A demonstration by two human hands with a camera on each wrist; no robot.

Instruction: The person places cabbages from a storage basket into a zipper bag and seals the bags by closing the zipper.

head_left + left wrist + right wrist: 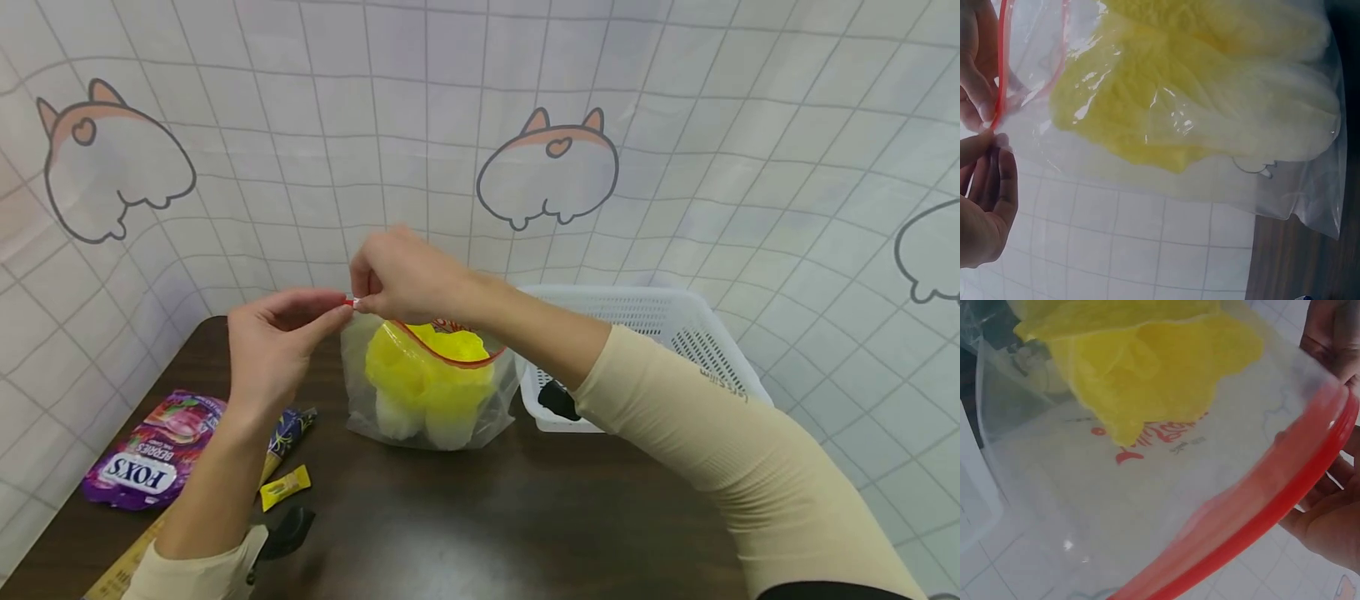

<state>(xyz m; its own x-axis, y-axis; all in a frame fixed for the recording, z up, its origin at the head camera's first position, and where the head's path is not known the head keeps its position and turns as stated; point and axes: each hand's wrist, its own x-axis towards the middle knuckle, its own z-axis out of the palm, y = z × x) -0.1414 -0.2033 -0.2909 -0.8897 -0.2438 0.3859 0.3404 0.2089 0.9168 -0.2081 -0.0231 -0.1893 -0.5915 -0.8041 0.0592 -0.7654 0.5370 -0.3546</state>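
A clear zip bag (356, 392) with a red zip strip (480, 364) stands upright on the dark table. Inside it are bunched yellow and white things (427, 383), soft-looking and thin-skinned; their kind is unclear. My left hand (270, 337) pinches the zip's left corner between thumb and fingers. Right beside it, my right hand (412, 275) pinches the same corner, its arm crossing over the bag. Away from that corner the zip strip (1241, 540) bows apart, leaving the mouth gaping. Red print (1160, 434) shows on the bag's side.
Behind my right forearm sits a white perforated basket (720, 358) with a black thing (558, 402) in it. At left lie a purple FOX'S candy pouch (153, 454), a small yellow packet (285, 487) and a long blue-and-gold item (288, 433). A gridded curtain (420, 150) hangs behind.
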